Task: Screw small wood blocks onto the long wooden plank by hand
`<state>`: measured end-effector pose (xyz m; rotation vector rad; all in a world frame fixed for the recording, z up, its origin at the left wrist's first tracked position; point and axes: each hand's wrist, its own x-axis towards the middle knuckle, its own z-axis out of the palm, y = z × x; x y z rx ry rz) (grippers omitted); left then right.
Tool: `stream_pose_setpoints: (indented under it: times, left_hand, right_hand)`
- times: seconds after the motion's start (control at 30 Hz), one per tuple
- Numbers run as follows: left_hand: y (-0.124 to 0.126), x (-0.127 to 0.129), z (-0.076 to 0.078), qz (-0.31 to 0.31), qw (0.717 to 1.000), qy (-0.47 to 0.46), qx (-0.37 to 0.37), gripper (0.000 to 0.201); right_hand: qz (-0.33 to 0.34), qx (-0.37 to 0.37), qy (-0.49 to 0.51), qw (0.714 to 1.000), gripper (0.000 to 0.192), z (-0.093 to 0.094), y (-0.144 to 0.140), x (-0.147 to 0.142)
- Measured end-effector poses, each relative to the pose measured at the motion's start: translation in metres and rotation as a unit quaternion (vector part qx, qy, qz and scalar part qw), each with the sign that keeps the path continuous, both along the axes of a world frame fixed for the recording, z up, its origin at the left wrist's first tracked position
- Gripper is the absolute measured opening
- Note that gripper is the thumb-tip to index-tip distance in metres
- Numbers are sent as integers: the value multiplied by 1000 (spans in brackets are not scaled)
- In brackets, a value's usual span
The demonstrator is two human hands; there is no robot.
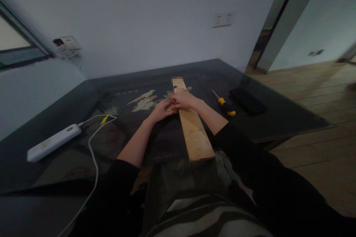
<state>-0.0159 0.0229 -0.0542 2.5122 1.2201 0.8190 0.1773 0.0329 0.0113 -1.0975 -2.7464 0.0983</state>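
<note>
A long, pale wooden board (196, 133) lies lengthwise on the dark table, its near end reaching the front edge by my body. My right hand (187, 100) rests across the board with its fingers bent down at the left side. Just left of the board, my left hand (163, 110) meets the right one, fingertips close together at the board's edge. Both hands look closed, but what lies between the fingers is too small and dim to make out. Beyond the hands, a small dark spot shows on the board's far part.
Right of the board lie a yellow-and-black screwdriver (221, 101) and a black phone-like slab (247, 100). A white power strip (54, 142) sits at the left, its white cable (93, 155) running toward me. The glossy table (289, 118) has bird and flower pictures and meets a wall behind.
</note>
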Motion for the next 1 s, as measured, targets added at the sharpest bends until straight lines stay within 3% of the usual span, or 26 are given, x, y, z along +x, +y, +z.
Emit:
stream_pose_setpoints:
  times: [0.2, 0.37, 0.7, 0.83, 1.0]
  left_hand:
    - [0, 0, 1, 0, 1000, 3, 1, 44]
    - [0, 1, 2, 2, 1000, 20, 1, 42]
    - [-1, 1, 1, 7, 1000, 5, -1, 46]
    - [-1, 1, 2, 1, 1000, 12, -4, 45]
    - [-1, 1, 1, 14, 1000, 3, -1, 45]
  right_hand:
    - [23, -6, -3, 1000, 4, -1, 2, -1]
    - [10, 1, 11, 1000, 16, -2, 2, 0]
    - [2, -26, 7, 1000, 6, 1, 0, -3]
    - [-16, -14, 5, 1000, 18, -1, 1, -1]
    - [0, -28, 9, 1000, 6, 1, 0, -1]
